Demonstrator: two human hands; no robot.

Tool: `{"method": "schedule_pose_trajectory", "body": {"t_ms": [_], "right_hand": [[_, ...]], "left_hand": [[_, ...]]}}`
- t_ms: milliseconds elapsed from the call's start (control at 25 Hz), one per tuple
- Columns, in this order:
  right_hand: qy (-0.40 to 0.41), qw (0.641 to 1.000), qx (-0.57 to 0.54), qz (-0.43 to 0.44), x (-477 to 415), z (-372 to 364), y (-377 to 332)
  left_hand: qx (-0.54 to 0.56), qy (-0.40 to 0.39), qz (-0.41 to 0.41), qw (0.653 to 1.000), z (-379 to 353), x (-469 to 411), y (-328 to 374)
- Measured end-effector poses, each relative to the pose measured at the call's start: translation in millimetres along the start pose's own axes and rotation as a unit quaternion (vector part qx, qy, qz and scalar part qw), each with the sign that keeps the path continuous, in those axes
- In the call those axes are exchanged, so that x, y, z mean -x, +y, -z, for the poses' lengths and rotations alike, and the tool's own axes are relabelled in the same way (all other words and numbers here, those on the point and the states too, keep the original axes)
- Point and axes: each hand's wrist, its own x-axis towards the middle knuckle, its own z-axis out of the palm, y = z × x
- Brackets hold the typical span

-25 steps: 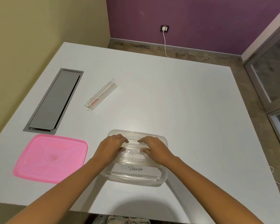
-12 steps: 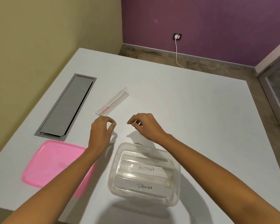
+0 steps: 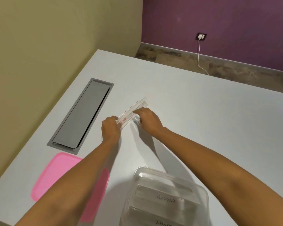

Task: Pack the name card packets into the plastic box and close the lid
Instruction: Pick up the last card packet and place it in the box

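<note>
Clear plastic name card packet (image 3: 134, 111) lies on the white table (image 3: 203, 124), both hands' fingers curled onto it: left hand (image 3: 110, 128) at its near end, right hand (image 3: 148, 121) mid-length. Whether either truly grips is unclear.

Bare table (image 3: 194, 121) lies open right of and beyond the packet (image 3: 134, 112). Nearer, the box (image 3: 168, 198) and pink lid (image 3: 55, 175) flank an open lane.
</note>
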Motion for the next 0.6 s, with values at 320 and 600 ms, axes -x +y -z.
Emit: {"method": "schedule_pose_trajectory", "body": {"t_ms": [320,600], "right_hand": [[0.021,1.000,0.022,-0.003,-7,-12,18],[0.024,0.991,0.087,0.098,18,2,18]], "left_hand": [[0.061,-0.034,0.060,0.996,1,-8,-11],[0.157,-0.082,0.078,0.981,40,8,-1]]}}
